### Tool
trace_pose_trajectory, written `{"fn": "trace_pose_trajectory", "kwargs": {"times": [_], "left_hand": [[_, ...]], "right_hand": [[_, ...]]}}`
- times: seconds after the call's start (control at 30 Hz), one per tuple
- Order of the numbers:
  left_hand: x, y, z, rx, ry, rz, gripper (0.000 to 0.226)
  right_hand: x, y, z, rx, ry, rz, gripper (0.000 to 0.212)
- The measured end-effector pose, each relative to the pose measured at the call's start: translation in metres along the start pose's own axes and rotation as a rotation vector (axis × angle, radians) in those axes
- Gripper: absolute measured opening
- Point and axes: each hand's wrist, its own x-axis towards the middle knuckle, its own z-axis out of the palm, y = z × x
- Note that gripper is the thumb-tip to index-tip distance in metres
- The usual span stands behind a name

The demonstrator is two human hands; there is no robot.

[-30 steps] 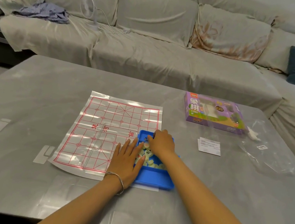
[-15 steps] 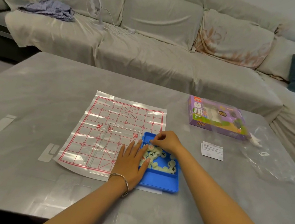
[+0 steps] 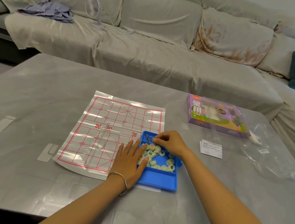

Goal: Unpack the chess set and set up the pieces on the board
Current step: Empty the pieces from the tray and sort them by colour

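**Grey table, pieces not yet on the board**

Grey and glossy, the table carried everything around the blue tray. The xiangqi board sheet lay against the tray's left side, bare. The round pieces were heaped inside the tray. Our left hand lay flat across the tray's left rim, fingers straight, likely to steady it. Our right hand hovered over the tray's far end, fingers curled to a pinch. We could not tell whether it held anything. The purple box sat beyond the tray, to the right.
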Motion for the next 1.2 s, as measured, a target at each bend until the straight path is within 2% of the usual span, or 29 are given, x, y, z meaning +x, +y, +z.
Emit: {"fn": "trace_pose_trajectory", "kwargs": {"times": [0.17, 0.27, 0.43, 0.5, 0.57, 0.67, 0.8, 0.97, 1.07, 1.13, 1.2], "left_hand": [[0.000, 0.000, 0.001, -0.015, 0.016, 0.003, 0.068], [0.000, -0.001, 0.001, -0.016, 0.027, 0.000, 0.069], [0.000, -0.002, 0.003, -0.022, 0.031, 0.009, 0.103], [0.000, -0.002, 0.002, -0.021, 0.033, 0.005, 0.104], [0.000, -0.002, 0.002, -0.018, 0.033, 0.008, 0.103], [0.000, -0.002, 0.002, -0.032, 0.038, 0.009, 0.103], [0.001, -0.003, 0.003, -0.023, 0.047, 0.011, 0.102], [0.001, -0.004, 0.005, -0.011, 0.058, 0.012, 0.101], [0.001, -0.004, 0.006, -0.009, 0.067, 0.015, 0.099], [0.001, -0.005, 0.006, -0.006, 0.068, 0.014, 0.099], [0.001, -0.005, 0.006, 0.011, 0.070, 0.013, 0.099]], "right_hand": [[0.000, 0.011, -0.001, -0.050, 0.124, -0.034, 0.019], [-0.002, 0.016, -0.003, 0.116, 0.260, -0.034, 0.015], [-0.005, 0.029, -0.014, 0.364, 0.401, 0.017, 0.012], [-0.006, 0.039, -0.021, 0.416, 0.529, 0.086, 0.015], [-0.009, 0.055, -0.030, 0.367, 0.655, 0.212, 0.017], [-0.015, 0.079, -0.035, 0.247, 0.720, 0.369, 0.017], [-0.023, 0.081, -0.039, 0.189, 0.689, 0.331, 0.015], [-0.040, 0.081, -0.048, -0.215, 0.633, 0.203, 0.020], [-0.052, 0.098, -0.052, -0.300, 0.691, 0.142, 0.026], [-0.058, 0.113, -0.056, -0.317, 0.617, 0.106, 0.032], [-0.067, 0.129, -0.061, -0.395, 0.496, 0.146, 0.039]]}}
